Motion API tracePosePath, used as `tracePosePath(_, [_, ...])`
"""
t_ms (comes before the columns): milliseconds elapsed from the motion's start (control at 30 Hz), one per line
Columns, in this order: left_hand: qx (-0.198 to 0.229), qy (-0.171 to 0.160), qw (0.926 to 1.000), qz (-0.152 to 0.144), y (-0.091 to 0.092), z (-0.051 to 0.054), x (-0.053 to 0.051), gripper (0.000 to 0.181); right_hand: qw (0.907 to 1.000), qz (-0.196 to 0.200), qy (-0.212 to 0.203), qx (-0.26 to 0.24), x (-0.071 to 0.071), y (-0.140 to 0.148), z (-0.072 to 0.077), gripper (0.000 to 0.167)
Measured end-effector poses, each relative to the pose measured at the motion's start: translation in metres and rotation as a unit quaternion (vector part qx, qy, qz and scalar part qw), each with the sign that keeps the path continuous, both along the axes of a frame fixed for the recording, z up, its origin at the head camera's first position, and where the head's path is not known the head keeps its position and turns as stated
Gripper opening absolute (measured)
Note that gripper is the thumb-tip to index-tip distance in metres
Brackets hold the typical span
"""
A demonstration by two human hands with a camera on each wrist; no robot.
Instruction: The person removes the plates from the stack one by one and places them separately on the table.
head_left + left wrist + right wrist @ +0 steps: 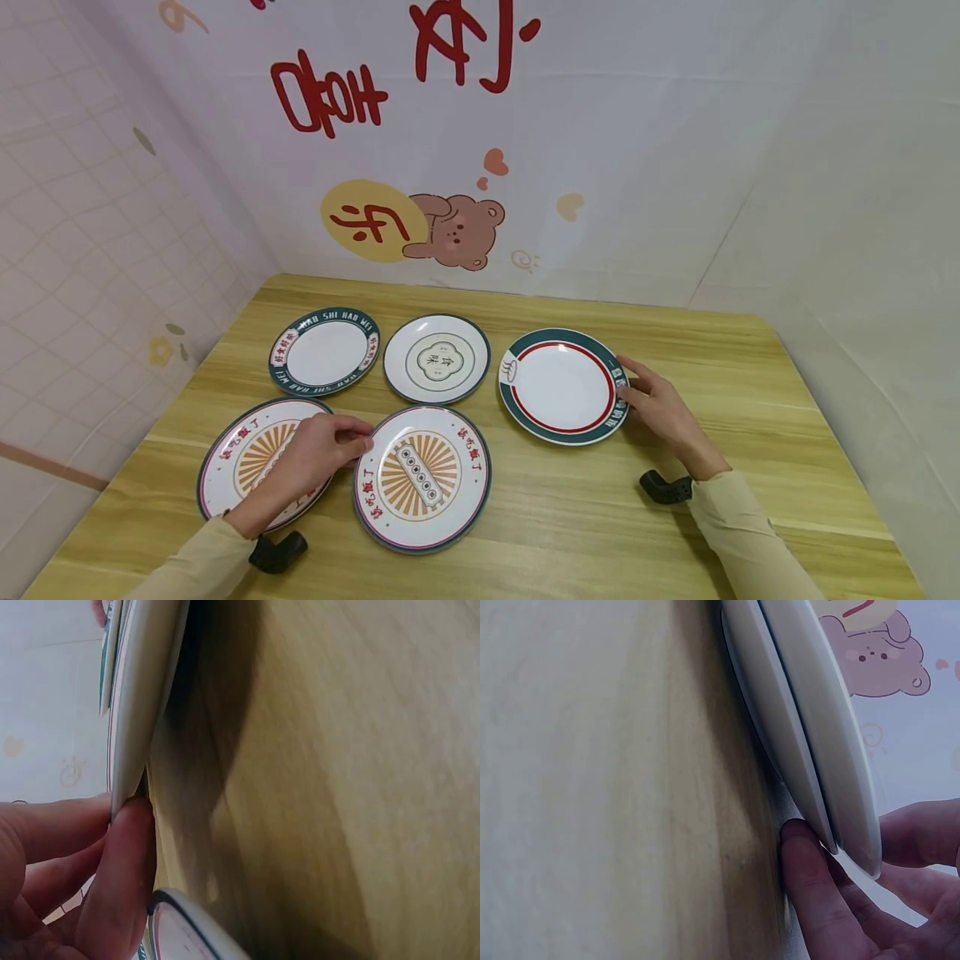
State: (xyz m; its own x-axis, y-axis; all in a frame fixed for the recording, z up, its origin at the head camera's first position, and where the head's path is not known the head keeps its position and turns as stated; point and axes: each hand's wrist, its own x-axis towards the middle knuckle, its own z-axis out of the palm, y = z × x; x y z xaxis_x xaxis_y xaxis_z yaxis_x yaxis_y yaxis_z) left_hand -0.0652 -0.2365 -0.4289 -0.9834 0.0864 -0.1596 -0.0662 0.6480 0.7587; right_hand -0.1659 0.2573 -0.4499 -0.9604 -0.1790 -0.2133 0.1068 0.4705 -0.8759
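Observation:
My left hand pinches the left rim of a white plate with an orange sunburst. In the left wrist view, the thumb is under that plate's edge and fingers are on its upper side. A similar sunburst plate lies partly hidden under my left forearm. At the right, my right hand holds the right rim of a green-rimmed plate with a red ring. The right wrist view shows two plates stacked there, an upper one and a lower one, with fingers above and the thumb below.
Behind the sunburst plates lie a green-rimmed lettered plate and a white plate with a flower-shaped emblem. All are on a wooden table. A printed cloth with a bear hangs behind the table's far edge.

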Motion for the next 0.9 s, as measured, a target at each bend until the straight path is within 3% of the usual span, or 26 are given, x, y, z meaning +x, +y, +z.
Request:
tracePosePath(200, [-0.108,0.041,0.9929,-0.029,0.000,-0.002,-0.003,0.022,1.0000,0.001,-0.001,0.001,0.000,0.000,0.000,0.060])
tracePosePath(500, [-0.148,0.099,0.9835,-0.030,0.005,0.003,-0.003,0.021,1.0000,0.002,0.000,-0.009,-0.001,0.001,-0.002,0.061])
tracePosePath(667, [-0.098,0.118,0.9881,-0.010,0.012,0.010,-0.003,0.028,1.0000,0.002,0.001,-0.007,-0.001,0.001,-0.002,0.061])
tracePosePath(767, [-0.027,0.109,0.9936,-0.004,0.022,0.015,-0.003,0.034,1.0000,0.000,0.000,-0.006,0.000,0.001,-0.001,0.061])
tracePosePath(900, [0.060,0.103,0.9928,-0.010,0.042,0.020,-0.004,0.040,1.0000,0.000,-0.002,-0.004,0.002,0.000,-0.001,0.061])
